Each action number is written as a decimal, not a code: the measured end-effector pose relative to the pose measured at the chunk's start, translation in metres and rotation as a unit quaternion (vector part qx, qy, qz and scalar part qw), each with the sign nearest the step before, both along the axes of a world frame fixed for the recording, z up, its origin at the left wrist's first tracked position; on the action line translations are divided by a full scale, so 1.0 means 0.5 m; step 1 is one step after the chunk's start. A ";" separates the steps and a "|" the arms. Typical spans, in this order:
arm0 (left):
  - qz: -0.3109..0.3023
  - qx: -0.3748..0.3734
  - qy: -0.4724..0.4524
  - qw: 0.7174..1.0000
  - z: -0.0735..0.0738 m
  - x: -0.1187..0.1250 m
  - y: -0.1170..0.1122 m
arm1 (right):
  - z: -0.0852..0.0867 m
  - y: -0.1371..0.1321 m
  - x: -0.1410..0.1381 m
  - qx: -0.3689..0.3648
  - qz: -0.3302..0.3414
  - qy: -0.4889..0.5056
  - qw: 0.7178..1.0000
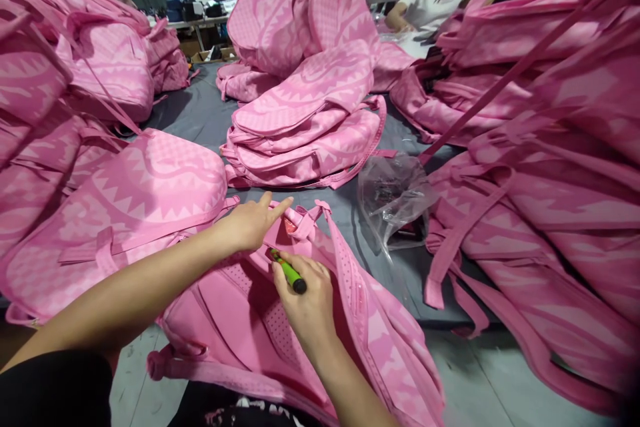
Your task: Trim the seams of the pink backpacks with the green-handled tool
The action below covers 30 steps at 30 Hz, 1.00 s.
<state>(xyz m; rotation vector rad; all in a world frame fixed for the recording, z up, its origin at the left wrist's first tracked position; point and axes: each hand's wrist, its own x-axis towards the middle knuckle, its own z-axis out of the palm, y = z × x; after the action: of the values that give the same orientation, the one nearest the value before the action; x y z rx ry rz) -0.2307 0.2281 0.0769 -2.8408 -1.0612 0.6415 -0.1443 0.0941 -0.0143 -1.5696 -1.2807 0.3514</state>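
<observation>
A pink patterned backpack lies in front of me, back panel up. My left hand rests on its top edge near the handle, index finger stretched out and the other fingers curled against the fabric. My right hand is closed around a green tool with a black tip, a lighter or marker, its tip pointing at the top of the backpack's back panel. A small red spot shows on the fabric by the left fingertip.
Heaps of the same pink backpacks lie all around: left, middle, right. A clear plastic bag lies on the grey table cover. A person in a white shirt sits at the far side.
</observation>
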 end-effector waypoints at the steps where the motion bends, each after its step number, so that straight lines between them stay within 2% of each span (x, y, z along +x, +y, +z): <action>1: -0.003 0.002 0.001 1.000 0.000 0.000 0.000 | 0.000 0.001 0.000 0.003 0.004 0.006 1.000; 4: -0.004 0.002 0.000 1.000 -0.001 0.001 -0.001 | 0.000 0.004 0.004 0.005 0.029 0.029 0.999; 8: 0.009 -0.003 -0.008 1.000 -0.003 0.001 0.002 | 0.001 0.008 0.010 0.001 0.015 0.011 1.000; 11: 0.001 -0.005 -0.015 1.000 -0.006 -0.002 0.003 | -0.003 0.010 0.007 0.007 0.040 0.033 0.999; 13: -0.007 -0.004 -0.023 1.000 -0.011 -0.007 0.001 | -0.002 0.008 -0.002 0.000 0.026 0.026 0.999; 15: -0.009 -0.001 -0.035 0.999 -0.019 -0.015 0.000 | 0.008 0.005 -0.012 0.001 0.014 0.017 1.000; 18: -0.007 0.006 -0.043 0.999 -0.036 -0.027 0.012 | 0.045 0.005 -0.002 0.036 0.055 0.077 0.995; 20: -0.011 0.010 -0.042 0.999 -0.046 -0.030 0.023 | 0.072 -0.003 0.042 0.099 0.044 0.113 0.988; 22: -0.007 0.009 -0.042 0.999 -0.051 -0.032 0.028 | 0.083 -0.022 0.118 0.159 -0.042 0.086 0.983; 23: -0.003 0.007 -0.045 0.999 -0.052 -0.032 0.028 | 0.077 -0.032 0.166 0.160 -0.103 0.044 0.981; 24: 0.000 0.005 -0.049 0.999 -0.053 -0.032 0.027 | 0.064 -0.039 0.219 0.122 -0.177 -0.009 0.977; 25: 0.002 0.004 -0.053 0.999 -0.053 -0.032 0.025 | 0.043 -0.044 0.272 0.037 -0.247 -0.084 0.965; 26: 0.002 0.004 -0.056 0.998 -0.054 -0.031 0.024 | 0.018 -0.043 0.323 -0.085 -0.272 -0.172 0.943; 28: 0.002 0.002 -0.055 0.998 -0.056 -0.029 0.024 | -0.039 -0.030 0.409 -0.166 -0.259 -0.212 0.928; 30: 0.005 -0.003 -0.050 0.999 -0.059 -0.027 0.026 | -0.088 -0.004 0.464 -0.212 -0.243 -0.242 0.915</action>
<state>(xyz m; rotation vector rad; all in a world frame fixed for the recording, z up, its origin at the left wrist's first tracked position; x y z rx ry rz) -0.2445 0.2411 0.0475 -2.9018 -1.0902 0.5070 0.0875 0.0923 -0.0585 -2.3867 -1.1584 -0.1002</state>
